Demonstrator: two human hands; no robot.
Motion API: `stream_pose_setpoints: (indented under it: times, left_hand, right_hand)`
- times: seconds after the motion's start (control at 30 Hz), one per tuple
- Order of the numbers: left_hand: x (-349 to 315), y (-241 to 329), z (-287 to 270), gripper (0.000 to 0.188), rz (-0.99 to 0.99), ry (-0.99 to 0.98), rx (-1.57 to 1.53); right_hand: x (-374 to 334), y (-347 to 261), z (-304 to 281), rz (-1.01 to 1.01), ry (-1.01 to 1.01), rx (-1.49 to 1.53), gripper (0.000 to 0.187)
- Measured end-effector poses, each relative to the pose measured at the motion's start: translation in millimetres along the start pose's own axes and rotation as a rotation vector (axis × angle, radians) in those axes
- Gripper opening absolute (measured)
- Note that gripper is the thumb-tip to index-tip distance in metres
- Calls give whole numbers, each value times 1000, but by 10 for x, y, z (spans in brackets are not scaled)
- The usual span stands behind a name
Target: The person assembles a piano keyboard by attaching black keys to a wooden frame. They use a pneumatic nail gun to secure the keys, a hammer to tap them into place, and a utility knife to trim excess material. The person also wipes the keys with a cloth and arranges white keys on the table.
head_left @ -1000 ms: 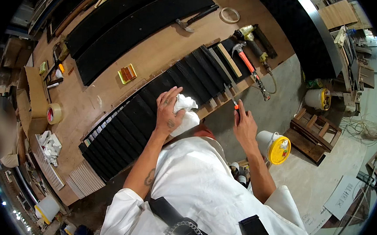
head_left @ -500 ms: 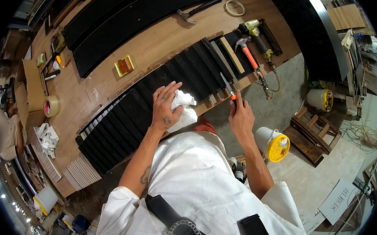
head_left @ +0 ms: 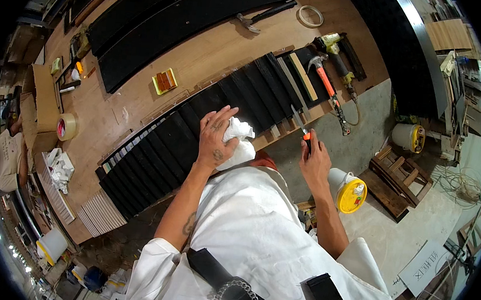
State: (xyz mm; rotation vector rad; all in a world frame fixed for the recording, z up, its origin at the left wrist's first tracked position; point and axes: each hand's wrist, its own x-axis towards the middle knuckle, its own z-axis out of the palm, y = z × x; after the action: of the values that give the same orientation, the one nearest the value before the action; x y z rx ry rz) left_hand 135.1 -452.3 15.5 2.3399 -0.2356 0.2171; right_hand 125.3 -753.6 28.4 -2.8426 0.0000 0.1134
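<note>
A crumpled white wipe (head_left: 238, 144), paper or cloth, is bunched under the thumb and fingers of my left hand (head_left: 217, 140). That hand is over the near edge of a row of black wrapped strips (head_left: 190, 116) laid side by side on the workbench. My right hand (head_left: 316, 165) grips a narrow-bladed hand tool (head_left: 307, 137) by its orange-and-black handle. Its metal blade points up and left, toward the near right end of the row. From this angle I cannot tell exactly what kind of blade it is.
A claw hammer (head_left: 324, 82) with an orange handle and a green air tool (head_left: 339, 59) lie right of the strips. Farther back are another hammer (head_left: 249, 23) and a tape roll (head_left: 310, 16). A yellow-lidded bucket (head_left: 351, 195) stands right of me. Another person (head_left: 11, 159) is far left.
My right hand has drawn the bladed tool slightly down and toward me, away from the strips. My left hand keeps hold of the white wipe. The whole view has shifted a little.
</note>
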Motion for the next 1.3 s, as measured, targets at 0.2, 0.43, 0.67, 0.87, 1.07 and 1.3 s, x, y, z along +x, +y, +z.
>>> stream_pose_setpoints:
  times: [0.2,0.43,0.67,0.87,1.07,1.3]
  left_hand:
    - [24,7,-22,49,-19,-3,8]
    - [3,10,-17,47,-12,-6,10]
    - [27,16,-28,50,-15,4,1]
    - [15,24,-15,53,5,-14,17]
    - [-10,42,-9,54,-14,-20,18]
    - [4,-18,-40,55,-63,-13,-77]
  right_hand:
    - [195,-104,-25,-59,40,17,46]
    - [62,-19,-6,-41,15,-39,47]
    - [93,19,3,-37,43,-74,50]
    - [175,-58,-25,-13,41,-25,47]
    - [114,21,-82,-3,3,-19,46]
    - [338,-179,-134,-91,50,236,41]
